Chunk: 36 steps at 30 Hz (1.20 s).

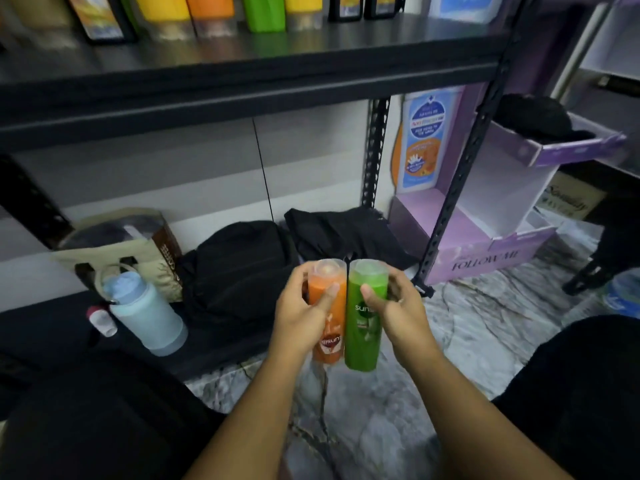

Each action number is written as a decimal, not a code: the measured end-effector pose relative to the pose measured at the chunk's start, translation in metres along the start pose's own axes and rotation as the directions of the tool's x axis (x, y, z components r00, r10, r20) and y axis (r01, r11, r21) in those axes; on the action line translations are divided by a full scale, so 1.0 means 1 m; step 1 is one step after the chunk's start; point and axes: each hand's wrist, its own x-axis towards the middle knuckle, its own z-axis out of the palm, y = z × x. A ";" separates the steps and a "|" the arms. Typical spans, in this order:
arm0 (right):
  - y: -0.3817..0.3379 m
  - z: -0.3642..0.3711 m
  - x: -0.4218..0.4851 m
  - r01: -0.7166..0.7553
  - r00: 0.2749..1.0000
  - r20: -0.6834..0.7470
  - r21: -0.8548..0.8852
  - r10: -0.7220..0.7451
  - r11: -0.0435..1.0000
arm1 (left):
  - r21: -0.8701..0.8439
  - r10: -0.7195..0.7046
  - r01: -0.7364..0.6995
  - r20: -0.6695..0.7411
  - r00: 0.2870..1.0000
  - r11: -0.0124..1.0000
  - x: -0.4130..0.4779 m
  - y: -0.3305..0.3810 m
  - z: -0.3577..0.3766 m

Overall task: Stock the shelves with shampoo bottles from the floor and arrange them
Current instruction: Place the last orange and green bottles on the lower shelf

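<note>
L grip (301, 317) is wrapped round the orange bottle (329, 344), thumb across the front near the top. R grip (394, 317) is wrapped round the green bottle (363, 337) the same way. Both bottles are tall and slim w/ clear caps pointing away from the camera. They're held side by side w/ their sides touching, in the air above the floor (381, 427). The green one has a dark label w/ white lettering; the orange one has a reddish label low down.

The floor is grey-white marble-look tile. Just beyond the bottles is the black bottom shelf (52, 327), set low near the floor. It holds a pale blue water flask (145, 313), a beige tote bag (138, 244), a black bag (239, 271) and black cloth (346, 237). The wall behind is light grey.

The upper shelf (242, 81) sits well above the grips. At its back is a row of yellow, orange & green bottles (264, 12); bare board shows in front of the row. The rack's front post (460, 181) runs down to the floor just R of the R grip. A purple cardboard stand (485, 251) is right behind the post. Dark-clothed knees frame the floor on both sides, w/ open tile between them under the forearms.
</note>
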 end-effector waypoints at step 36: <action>-0.402 0.125 0.114 0.620 0.708 0.317 0.150 -0.631 0.770 | -0.040 0.557 -0.566 -0.130 0.820 0.824 0.186 0.388 -0.076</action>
